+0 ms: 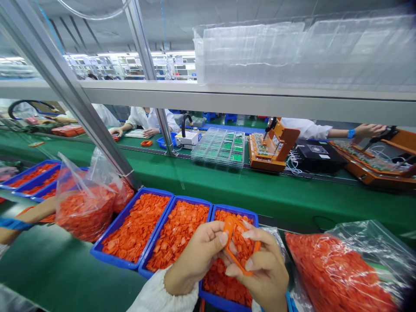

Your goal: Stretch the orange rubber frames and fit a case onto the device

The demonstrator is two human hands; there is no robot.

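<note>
An orange plastic frame point(230, 226), shaped like a small rectangular case with an open middle, is held up between my two hands above the blue trays. My left hand point(204, 245) pinches its left end between thumb and fingers. Around its right side and lower edge curl the fingers of my right hand point(268, 264). Directly beneath are small orange plastic pieces point(217, 281) heaped in the right-hand blue tray point(234, 209). Two more trays of such pieces stand to the left, a middle tray point(195, 200) and a left tray point(156, 190).
Clear bags of orange parts lie on the right point(344, 273) and left point(84, 212). Another person's forearm point(16, 229) reaches in at the left. A metal post point(107, 143) rises beside the trays. Across the green belt point(195, 177) stand a clear circuit-board tray point(221, 147) and an orange fixture point(271, 151).
</note>
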